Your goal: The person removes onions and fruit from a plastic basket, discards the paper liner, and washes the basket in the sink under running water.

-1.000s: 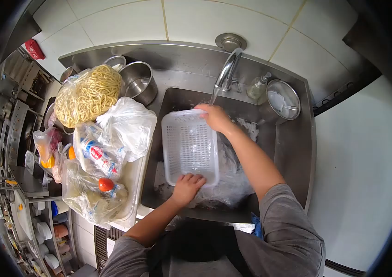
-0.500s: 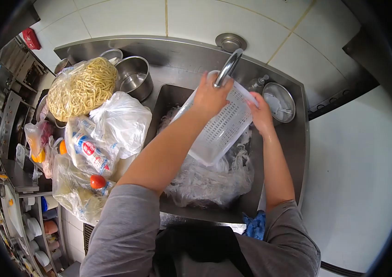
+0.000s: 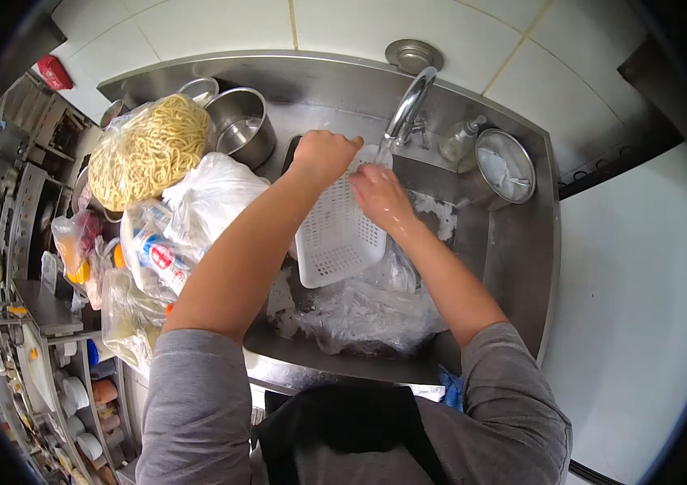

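A white perforated plastic basket is tilted over the sink, its far end near the tap. My left hand is closed on the basket's far left rim. Across the basket's far right side lies my right hand, wet, with its fingers stretched toward the inside. Water runs from the chrome faucet just beyond that hand. Crumpled clear plastic bags lie in the sink under and beside the basket.
To the left stand a bag of noodles, a white plastic bag and a steel pot. A soap bottle and a metal container are at the right rear. A blue cloth hangs at the front edge.
The basket has moved left and turned more upright. My left hand has shifted left along with it, and my right hand has moved from the outer right rim inward near the water.
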Tool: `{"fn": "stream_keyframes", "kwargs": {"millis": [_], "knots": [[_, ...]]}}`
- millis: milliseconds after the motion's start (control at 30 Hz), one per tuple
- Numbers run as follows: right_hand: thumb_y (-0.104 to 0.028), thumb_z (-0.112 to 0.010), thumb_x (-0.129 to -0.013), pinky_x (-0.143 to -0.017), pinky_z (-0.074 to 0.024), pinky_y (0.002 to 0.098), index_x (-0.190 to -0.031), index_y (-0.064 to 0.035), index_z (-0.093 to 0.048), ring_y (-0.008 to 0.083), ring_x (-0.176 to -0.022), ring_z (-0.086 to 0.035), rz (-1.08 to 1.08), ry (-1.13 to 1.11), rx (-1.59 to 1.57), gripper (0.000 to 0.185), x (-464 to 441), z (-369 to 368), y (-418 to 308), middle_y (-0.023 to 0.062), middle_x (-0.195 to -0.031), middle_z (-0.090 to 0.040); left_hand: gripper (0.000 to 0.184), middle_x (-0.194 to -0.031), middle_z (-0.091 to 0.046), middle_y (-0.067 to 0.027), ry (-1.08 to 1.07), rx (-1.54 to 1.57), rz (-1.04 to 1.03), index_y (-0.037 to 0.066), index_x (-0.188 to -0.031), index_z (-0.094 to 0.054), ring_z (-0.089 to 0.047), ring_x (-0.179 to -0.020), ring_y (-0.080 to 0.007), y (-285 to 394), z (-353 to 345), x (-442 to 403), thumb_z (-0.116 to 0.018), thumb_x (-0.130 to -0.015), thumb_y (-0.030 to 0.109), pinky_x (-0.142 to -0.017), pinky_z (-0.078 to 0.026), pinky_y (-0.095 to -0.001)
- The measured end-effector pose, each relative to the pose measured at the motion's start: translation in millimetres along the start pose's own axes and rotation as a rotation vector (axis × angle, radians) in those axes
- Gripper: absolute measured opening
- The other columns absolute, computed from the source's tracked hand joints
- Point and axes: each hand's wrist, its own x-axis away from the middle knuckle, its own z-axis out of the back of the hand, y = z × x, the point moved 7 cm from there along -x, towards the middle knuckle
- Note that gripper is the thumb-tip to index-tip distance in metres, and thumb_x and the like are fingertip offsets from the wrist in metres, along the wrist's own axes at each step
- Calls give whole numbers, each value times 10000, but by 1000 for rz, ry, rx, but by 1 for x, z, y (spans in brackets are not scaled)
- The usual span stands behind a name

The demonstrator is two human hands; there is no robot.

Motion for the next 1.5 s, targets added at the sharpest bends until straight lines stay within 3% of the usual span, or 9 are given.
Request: {"fn": "stream_keyframes", "kwargs": {"millis": [67, 367, 467, 600, 867, 1000, 1167, 1267, 1500], "knots": [[-133, -521, -819, -885, -401, 421, -847, -93, -643, 240, -1000, -527, 94, -351, 149, 131, 7, -38, -7, 46, -997, -559, 356, -887, -689, -76, -42, 4, 33, 174, -1200, -543, -685, -806, -268, -5, -3, 4, -551, -848, 123, -667, -544, -360], [-148, -546, -775, -948, -335, 428, -748, -105, -699, 211, -999, -517, 363, -326, 83, 161, 8, -54, -36, 33, -930, -582, 328, -918, -687, -81, -125, -38, 153, 155, -1170, -572, -681, -854, -254, -28, -3, 17, -572, -843, 127, -685, -549, -352], [-157, -529, -827, -970, -325, 412, -871, -138, -702, 212, -1011, -521, 211, -353, 224, 180, -4, -58, -25, 33, -954, -582, 335, -914, -687, -81, -67, -1, 206, 155, -1176, -571, -681, -854, -252, -32, -1, 19, -569, -843, 123, -687, -550, -350], [-159, -522, -792, -1018, -297, 394, -749, -112, -706, 211, -1050, -515, 216, -282, 97, 195, -1, -49, -29, 46, -981, -606, 353, -921, -684, -82, -51, 5, 240, 159, -1197, -565, -679, -857, -250, -34, 7, 22, -562, -846, 120, -695, -551, -356], [-191, -501, -841, -976, -365, 414, -1191, -111, -572, 225, -1061, -508, 295, -195, 315, 366, -6, -43, -22, 47, -1186, -545, 375, -948, -681, -87, -45, 62, 286, 157, -1223, -557, -678, -861, -256, -45, 10, 25, -549, -851, 115, -703, -550, -363], [-241, -534, -854, -962, -379, 389, -1189, -69, -574, 236, -1087, -501, 299, -10, 363, 379, -28, 4, -24, 70, -1235, -513, 396, -977, -673, -110, -110, 152, 315, 137, -1225, -550, -657, -932, -265, -51, -4, 31, -599, -835, 183, -748, -536, -376], [-341, -580, -875, -864, -447, 438, -1224, -46, -529, 370, -1069, -559, -449, -136, -211, 459, -30, 4, 36, 185, -1222, -533, 469, -1007, -662, -140, -183, 385, 287, 92, -1214, -542, -626, -996, -310, -53, -36, 43, -663, -805, 287, -816, -503, -417], [-325, -544, -906, -824, -459, 465, -1194, -19, -511, 412, -995, -580, -494, -602, -380, 422, -19, 5, 49, 254, -1083, -593, 484, -1031, -656, -150, -88, 604, 275, 79, -1205, -536, -618, -994, -335, -42, -54, 40, -667, -805, 317, -830, -486, -444], [-323, -497, -934, -724, -466, 499, -1059, -34, -463, 425, -837, -604, -355, -525, 48, 317, -17, 68, 54, 252, -927, -625, 440, -1076, -617, -149, 156, 742, 308, 78, -1172, -541, -614, -972, -345, 30, -22, 2, -674, -805, 280, -801, -499, -442]]}}
